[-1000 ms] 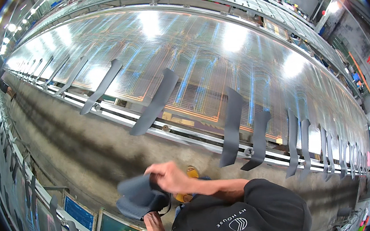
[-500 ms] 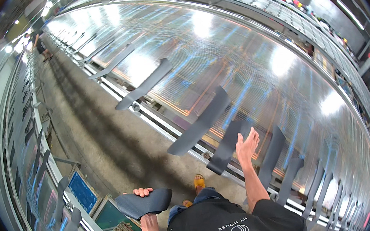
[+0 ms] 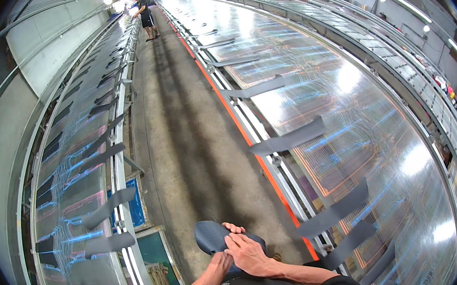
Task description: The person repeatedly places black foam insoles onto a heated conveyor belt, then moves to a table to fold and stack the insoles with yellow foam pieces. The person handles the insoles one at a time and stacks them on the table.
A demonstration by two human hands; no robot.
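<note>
Right now, with twelve o'clock toward the top of the view, both hands are meeting over one dark piece (image 3: 210, 236), which is sitting low in the view, just ahead of the body and above the aisle floor (image 3: 180, 164). Its long axis is running from ten o'clock to four o'clock, the broad rounded end pointing to ten and reaching past both hands. The left hand (image 3: 222, 260) is supporting it from below, mostly hidden, its fingers apparently curling over the far edge at one o'clock and closing on it. The right hand (image 3: 248, 255) is lying across the four o'clock half, fingers together and bent, touching the top; whether it is pinching anything I cannot tell. The left hand is sitting nearer the rounded end.

The piece is looking matte, blue-grey and gently bowed, smooth along its rim; whether it is one sheet or several stacked is not showing.

Similar grey strips are lying across the desks: the nearest right-hand strip (image 3: 336, 210) is resting between two and three o'clock, overhanging the right desk (image 3: 413, 206), and a left-hand strip (image 3: 109, 244) is resting just past nine.
</note>
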